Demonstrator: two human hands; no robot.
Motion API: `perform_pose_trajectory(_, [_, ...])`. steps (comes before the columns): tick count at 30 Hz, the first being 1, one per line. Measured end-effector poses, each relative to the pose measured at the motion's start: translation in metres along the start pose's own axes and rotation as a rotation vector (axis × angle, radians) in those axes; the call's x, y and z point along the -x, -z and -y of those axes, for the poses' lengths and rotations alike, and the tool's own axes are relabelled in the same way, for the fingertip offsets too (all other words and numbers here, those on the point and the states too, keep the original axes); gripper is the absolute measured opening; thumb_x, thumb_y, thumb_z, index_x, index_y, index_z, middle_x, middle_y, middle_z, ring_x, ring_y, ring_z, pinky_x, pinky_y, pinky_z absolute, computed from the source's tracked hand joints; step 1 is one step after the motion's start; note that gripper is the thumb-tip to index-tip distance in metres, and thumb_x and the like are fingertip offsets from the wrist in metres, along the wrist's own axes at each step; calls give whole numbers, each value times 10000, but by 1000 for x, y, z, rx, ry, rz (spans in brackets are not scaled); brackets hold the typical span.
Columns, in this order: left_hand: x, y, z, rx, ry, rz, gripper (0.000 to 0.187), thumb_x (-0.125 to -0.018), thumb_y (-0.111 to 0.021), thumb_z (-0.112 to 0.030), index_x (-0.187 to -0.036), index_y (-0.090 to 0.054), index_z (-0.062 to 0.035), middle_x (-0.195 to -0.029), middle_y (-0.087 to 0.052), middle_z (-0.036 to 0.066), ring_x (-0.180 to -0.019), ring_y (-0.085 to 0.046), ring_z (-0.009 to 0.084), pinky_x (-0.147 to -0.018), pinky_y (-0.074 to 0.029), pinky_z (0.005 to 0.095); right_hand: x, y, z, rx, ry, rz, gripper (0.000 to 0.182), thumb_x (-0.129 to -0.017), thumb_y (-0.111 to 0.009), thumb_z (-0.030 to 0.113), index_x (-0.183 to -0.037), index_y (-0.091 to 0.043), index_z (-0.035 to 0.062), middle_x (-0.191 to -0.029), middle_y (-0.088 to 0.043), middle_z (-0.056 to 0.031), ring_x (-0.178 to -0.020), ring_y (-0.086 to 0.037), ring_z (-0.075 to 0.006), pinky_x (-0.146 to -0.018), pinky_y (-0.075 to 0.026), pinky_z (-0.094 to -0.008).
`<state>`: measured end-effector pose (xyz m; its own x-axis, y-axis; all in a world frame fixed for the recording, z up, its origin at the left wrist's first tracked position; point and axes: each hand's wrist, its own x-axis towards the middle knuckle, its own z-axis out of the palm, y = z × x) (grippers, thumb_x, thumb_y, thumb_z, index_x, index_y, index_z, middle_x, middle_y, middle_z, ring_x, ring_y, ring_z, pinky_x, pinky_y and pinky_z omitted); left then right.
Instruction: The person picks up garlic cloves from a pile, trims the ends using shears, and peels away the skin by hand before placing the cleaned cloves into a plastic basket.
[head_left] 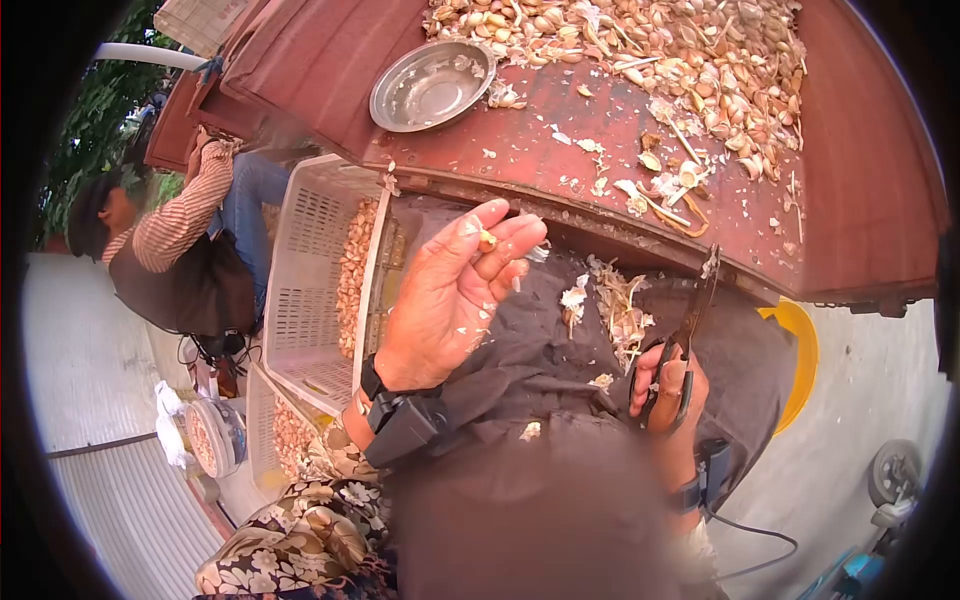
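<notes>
My left hand (440, 300) is turned palm up above the dark apron (540, 350). Its thumb and fingers pinch a small yellowish garlic clove (487, 241), and bits of white skin cling to the palm and fingertips. My right hand (672, 395) grips a pair of dark scissors (690, 325) by the handles, blades pointing up towards the table edge. Whether the blades are parted is hard to make out. Between the hands, dry garlic skins and stalks (618, 305) lie on the apron.
A red table (560, 120) in front bears a large heap of garlic cloves (700, 70) and a metal bowl (433, 86). White crates (315, 270) with cloves stand on the left, beside another seated person (180, 230). A yellow tub (797, 360) is at the right.
</notes>
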<state>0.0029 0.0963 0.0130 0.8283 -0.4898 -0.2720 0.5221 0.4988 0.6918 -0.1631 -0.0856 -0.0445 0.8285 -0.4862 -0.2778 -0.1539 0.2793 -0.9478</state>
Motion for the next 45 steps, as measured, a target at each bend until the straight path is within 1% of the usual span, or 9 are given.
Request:
perform_pose_trajectory(3, [3, 37, -35, -559, -398, -269, 314, -959, -484, -142, -1218, -520, 32, -1257, -540, 195, -1172, -533, 269, -965, -437, 337, 3, 4, 4, -56, -8, -20, 398, -899, -579, 411, -868, -561, 15, -624, -509, -2, -490, -471, -56, -429, -388, -200])
perform_pose_trajectory(5, [4, 74, -62, -1882, -851, -540, 298, -925, -501, -87, -1193, -569, 25, -1239, -560, 171, -1158, -533, 253, -984, -406, 331, 3, 5, 8, -121, -17, -13, 334, -892, -600, 356, -878, -564, 24, -644, -514, 2, -513, -479, -52, -450, -394, -196])
perform_pose_trajectory(8, [-17, 31, -36, -1298, -696, -278, 301, -894, -513, -46, -1177, -594, 17, -1232, -568, 151, -1158, -524, 228, -987, -389, 314, 2, 6, 5, -126, -11, -14, 290, -887, -598, 306, -883, -555, 19, -645, -515, -2, -517, -480, -54, -451, -398, -197])
perform_pose_trajectory(14, [-110, -59, 45, -1363, -585, 268, 234, -865, -510, 13, -1051, -647, -24, -1021, -623, 100, -914, -601, 195, -802, -477, 327, 1, 13, 10, -171, -65, -88, 270, -885, -593, 287, -883, -550, 21, -649, -514, 2, -516, -479, -56, -457, -401, -202])
perform_pose_trajectory(16, [-142, -81, 69, -1529, -694, 421, 211, -820, -539, 2, -993, -651, -43, -918, -601, 112, -822, -612, 273, -715, -494, 385, 0, 13, 9, -189, -55, -99, 279, -884, -602, 295, -885, -550, 21, -651, -512, 4, -516, -476, -54, -460, -400, -202])
perform_pose_trajectory(25, [-185, -110, 90, -1977, -617, 484, 189, -740, -591, -71, -924, -631, -61, -893, -579, 147, -874, -586, 357, -757, -465, 445, -1, 14, 8, -182, -26, -74, 222, -887, -615, 235, -898, -542, 26, -664, -508, 12, -531, -465, -48, -482, -390, -197])
perform_pose_trajectory(36, [-125, -73, 20, -1492, -970, 332, 143, -723, -570, 62, -846, -568, -11, -821, -548, 126, -753, -565, 314, -649, -448, 377, 0, 11, 7, -170, 6, -98, 242, -906, -606, 267, -887, -541, 34, -673, -507, 14, -540, -464, -43, -475, -395, -192])
perform_pose_trajectory(41, [-35, 26, -78, -2449, -576, -174, 164, -779, -590, -4, -934, -643, -18, -935, -617, 119, -810, -590, 340, -715, -458, 400, 0, 12, 9, -173, -16, -73, 281, -906, -600, 308, -887, -539, 34, -673, -511, 8, -545, -470, -44, -477, -402, -194])
perform_pose_trajectory(45, [-46, 24, -56, -1856, -638, 33, 257, -808, -589, -6, -1062, -630, -5, -1138, -601, 182, -1080, -563, 345, -894, -451, 388, -5, 9, 12, -121, -15, -69, 309, -905, -589, 336, -889, -540, 31, -666, -513, 2, -542, -476, -49, -475, -404, -199])
